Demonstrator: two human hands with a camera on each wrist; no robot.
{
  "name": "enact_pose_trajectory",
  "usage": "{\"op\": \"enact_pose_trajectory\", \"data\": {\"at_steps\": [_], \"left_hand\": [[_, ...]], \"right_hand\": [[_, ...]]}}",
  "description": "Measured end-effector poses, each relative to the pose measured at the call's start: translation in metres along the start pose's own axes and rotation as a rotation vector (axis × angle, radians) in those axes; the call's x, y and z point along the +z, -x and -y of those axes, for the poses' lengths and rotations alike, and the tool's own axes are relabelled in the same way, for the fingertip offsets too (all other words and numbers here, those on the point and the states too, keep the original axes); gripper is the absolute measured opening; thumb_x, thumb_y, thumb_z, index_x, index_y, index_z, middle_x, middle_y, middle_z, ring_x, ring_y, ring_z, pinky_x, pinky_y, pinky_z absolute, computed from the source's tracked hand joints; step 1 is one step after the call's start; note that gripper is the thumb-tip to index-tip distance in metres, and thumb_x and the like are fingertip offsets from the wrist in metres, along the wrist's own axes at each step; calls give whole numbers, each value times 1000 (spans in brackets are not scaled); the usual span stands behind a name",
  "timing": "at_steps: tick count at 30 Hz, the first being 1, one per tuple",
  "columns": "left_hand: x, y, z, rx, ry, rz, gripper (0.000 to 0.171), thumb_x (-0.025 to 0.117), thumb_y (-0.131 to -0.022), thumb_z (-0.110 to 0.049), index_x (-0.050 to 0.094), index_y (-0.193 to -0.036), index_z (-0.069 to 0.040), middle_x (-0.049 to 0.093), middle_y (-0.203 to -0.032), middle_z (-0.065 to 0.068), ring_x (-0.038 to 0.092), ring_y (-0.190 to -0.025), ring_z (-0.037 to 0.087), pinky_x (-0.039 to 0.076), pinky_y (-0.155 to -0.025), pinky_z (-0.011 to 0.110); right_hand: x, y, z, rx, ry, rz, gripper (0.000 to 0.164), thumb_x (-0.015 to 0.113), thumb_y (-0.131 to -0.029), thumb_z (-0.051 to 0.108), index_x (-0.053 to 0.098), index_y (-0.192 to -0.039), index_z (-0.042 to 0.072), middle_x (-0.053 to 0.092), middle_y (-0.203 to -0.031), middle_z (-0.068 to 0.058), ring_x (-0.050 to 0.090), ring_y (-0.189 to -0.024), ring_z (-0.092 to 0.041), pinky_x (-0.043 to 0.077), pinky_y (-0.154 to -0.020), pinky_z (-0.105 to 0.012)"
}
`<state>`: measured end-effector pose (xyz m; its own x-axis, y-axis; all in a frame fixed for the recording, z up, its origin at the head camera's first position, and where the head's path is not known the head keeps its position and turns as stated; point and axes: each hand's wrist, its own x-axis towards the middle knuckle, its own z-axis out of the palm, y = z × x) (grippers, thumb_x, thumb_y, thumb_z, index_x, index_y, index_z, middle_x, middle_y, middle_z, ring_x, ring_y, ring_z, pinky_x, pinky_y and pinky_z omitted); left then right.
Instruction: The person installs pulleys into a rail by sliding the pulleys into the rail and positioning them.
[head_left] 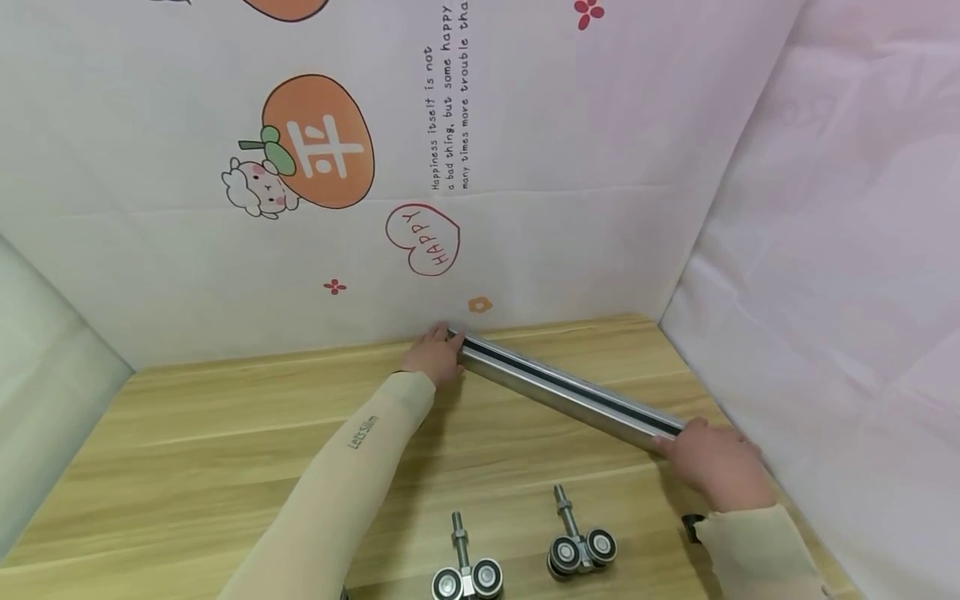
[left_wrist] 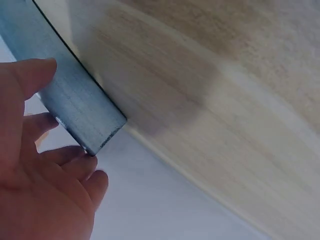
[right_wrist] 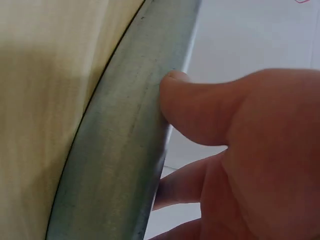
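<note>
A long silvery metal channel rail [head_left: 562, 386], with a dark slot running along its upper face, lies slantwise over the wooden board. Its far end is between the thumb and fingers of my left hand [head_left: 437, 357], close to the back edge of the board. At the nearer, right end, my right hand [head_left: 718, 462] grips the rail and hides that end in the head view. The left wrist view shows the thumb on the flat side of the rail [left_wrist: 75, 85] and fingertips at its lower edge. In the right wrist view, the thumb presses against the rail's side [right_wrist: 120, 120].
Two roller trolleys with threaded bolts, one on the right [head_left: 582, 550] and one on the left [head_left: 467, 577], lie on the wooden board [head_left: 225, 450] in front of the rail. A printed white cloth wall [head_left: 525, 250] rises behind; another pale sheet [head_left: 840, 292] bounds the right side.
</note>
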<state>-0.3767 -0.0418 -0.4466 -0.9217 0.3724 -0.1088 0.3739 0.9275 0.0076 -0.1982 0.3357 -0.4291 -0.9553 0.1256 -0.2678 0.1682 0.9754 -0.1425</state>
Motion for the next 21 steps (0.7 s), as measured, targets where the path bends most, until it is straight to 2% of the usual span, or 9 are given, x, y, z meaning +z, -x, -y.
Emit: {"op": "enact_pose_trajectory", "data": {"at_steps": [2, 6, 8, 11, 16, 21], "left_hand": [[0, -1, -1, 7, 8, 2, 65, 60, -101, -32, 33, -157, -13, 24, -160, 21, 21, -146, 35, 18, -116, 42], [-1, -1, -2, 5, 8, -20, 57, 57, -101, -21, 37, -154, -10, 32, -155, 23, 30, -143, 35, 25, -114, 40], [-4, 2, -3, -13, 13, -27, 54, 55, -101, -17, 40, -153, -11, 38, -152, 22, 36, -139, 35, 30, -112, 40], [-12, 9, -4, -35, 19, -39, 53, 60, -100, -19, 45, -150, -11, 47, -144, 21, 46, -130, 34, 38, -106, 42], [-14, 10, 0, -43, 13, -69, 44, 67, -95, -16, 59, -138, -9, 59, -124, 18, 57, -112, 33, 47, -93, 46], [-8, 1, 12, -29, 13, -107, 19, 61, -94, -8, 70, -111, -8, 65, -105, 13, 62, -96, 31, 51, -83, 46]], "right_hand": [[2, 1, 1, -1, 18, -17, 89, 44, -99, 62, 46, -113, -26, 49, -102, -52, 47, -96, -69, 38, -79, -74], [5, 2, 4, 17, -12, -41, 90, 42, -102, 58, 34, -129, -28, 22, -110, -68, 27, -104, -83, 33, -84, -79], [7, 1, 6, 32, -46, -42, 93, 41, -101, 59, 26, -136, -26, 8, -109, -71, 16, -105, -86, 30, -86, -80], [9, -1, 8, 48, -82, -36, 95, 39, -101, 61, 20, -142, -23, 2, -111, -71, 11, -106, -87, 29, -85, -81], [7, -3, 11, 52, -103, -44, 96, 38, -101, 62, 16, -146, -20, 2, -115, -70, 10, -107, -86, 32, -82, -80], [6, -8, 12, 11, -53, -85, 95, 39, -100, 64, 24, -147, -17, 32, -122, -59, 19, -109, -84, 30, -86, -80]]}}
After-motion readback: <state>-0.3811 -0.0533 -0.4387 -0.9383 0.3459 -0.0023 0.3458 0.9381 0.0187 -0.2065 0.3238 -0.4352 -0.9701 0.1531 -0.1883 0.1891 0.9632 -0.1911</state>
